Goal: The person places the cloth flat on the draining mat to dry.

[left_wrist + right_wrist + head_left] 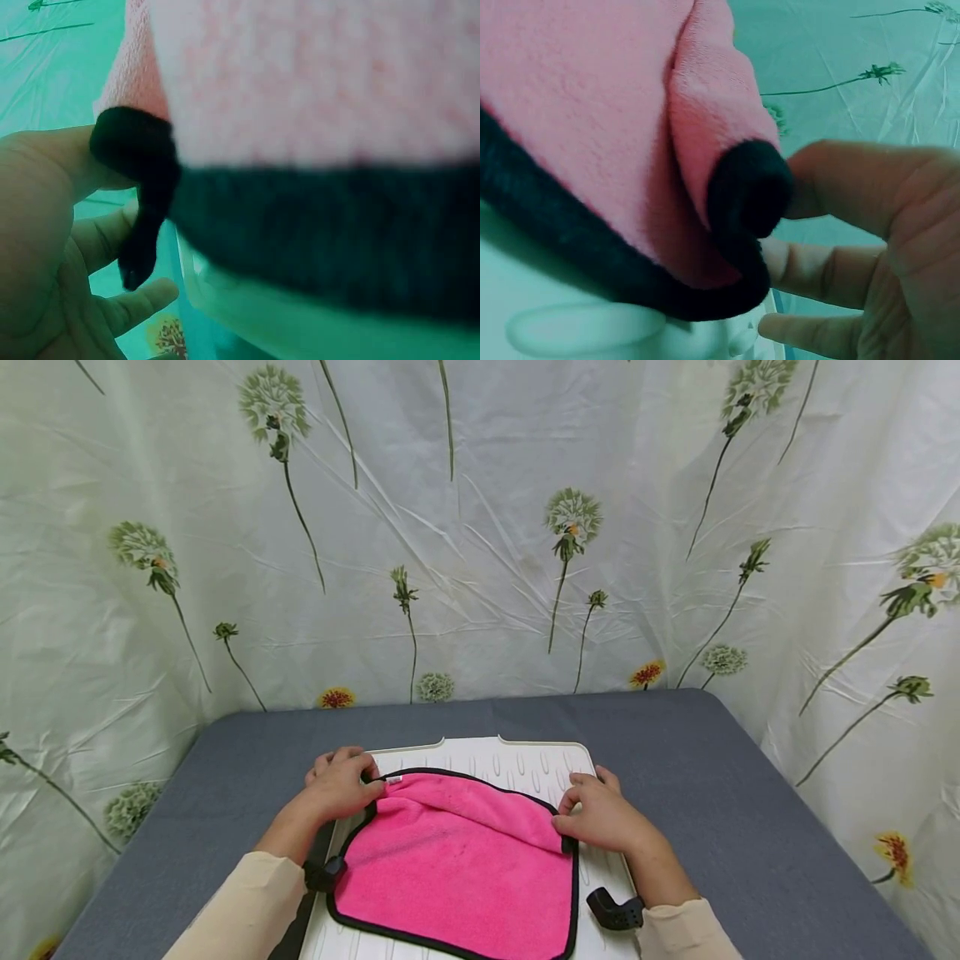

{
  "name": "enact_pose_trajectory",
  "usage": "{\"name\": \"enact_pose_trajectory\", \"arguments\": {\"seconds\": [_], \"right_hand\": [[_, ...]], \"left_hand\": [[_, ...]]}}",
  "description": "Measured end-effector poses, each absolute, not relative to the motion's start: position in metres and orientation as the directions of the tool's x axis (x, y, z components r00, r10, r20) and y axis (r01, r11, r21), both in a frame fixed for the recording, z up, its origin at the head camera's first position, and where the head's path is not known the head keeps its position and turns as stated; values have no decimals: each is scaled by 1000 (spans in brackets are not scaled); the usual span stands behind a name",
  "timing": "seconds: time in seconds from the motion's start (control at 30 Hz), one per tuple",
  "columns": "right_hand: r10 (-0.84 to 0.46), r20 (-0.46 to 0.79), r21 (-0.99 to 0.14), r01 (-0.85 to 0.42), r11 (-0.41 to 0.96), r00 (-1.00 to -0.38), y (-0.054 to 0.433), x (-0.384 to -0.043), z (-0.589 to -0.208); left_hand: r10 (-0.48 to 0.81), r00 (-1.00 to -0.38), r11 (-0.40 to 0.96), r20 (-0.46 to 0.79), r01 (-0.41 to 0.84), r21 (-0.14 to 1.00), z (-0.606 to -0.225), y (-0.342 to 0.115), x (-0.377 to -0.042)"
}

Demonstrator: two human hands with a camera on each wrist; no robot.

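Observation:
A pink towel (457,868) with a black border lies spread over a white ridged board (517,760). Its far edge is folded over toward the near side, and a small white tag shows near the far left corner. My left hand (341,787) pinches that corner; the left wrist view shows the thumb on the black trim (135,142) where it bends over. At the far right corner my right hand (602,814) pinches the towel between thumb and fingers. In the right wrist view the black edge (750,187) curls into a roll at the fingertips.
The board sits on a table with a dark grey cloth (645,735). Behind it hangs a white curtain (480,568) printed with dandelions. Black wrist cameras are strapped to both wrists, the right one (613,910) close over the board's right side.

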State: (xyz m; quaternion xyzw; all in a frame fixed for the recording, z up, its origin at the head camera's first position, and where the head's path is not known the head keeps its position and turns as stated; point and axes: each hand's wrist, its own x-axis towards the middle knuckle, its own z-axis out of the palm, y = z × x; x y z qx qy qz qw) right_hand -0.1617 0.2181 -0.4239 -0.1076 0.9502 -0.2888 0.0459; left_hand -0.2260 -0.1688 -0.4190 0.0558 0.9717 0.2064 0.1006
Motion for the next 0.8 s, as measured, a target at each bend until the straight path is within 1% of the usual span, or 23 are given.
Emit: {"name": "enact_pose_trajectory", "arguments": {"seconds": [0.1,0.23,0.37,0.53,0.8], "right_hand": [[-221,-83,-590,-131,797,-972,220,-160,-422],[-229,-121,-626,-104,773,-966,222,-158,-419],[-255,-103,-655,-127,745,-962,224,-158,-418],[-294,-58,-660,-184,729,-954,225,-161,-418],[-360,-115,-666,-197,719,-926,227,-158,-415]], "left_hand": [[147,-976,902,-158,67,426,-419,-174,-225],[148,-979,893,-144,69,444,-419,-180,-224],[161,-979,886,-121,90,456,-420,-184,-223],[192,-976,865,-104,119,487,-421,-187,-219],[211,-971,843,-109,124,524,-421,-190,-214]]}}
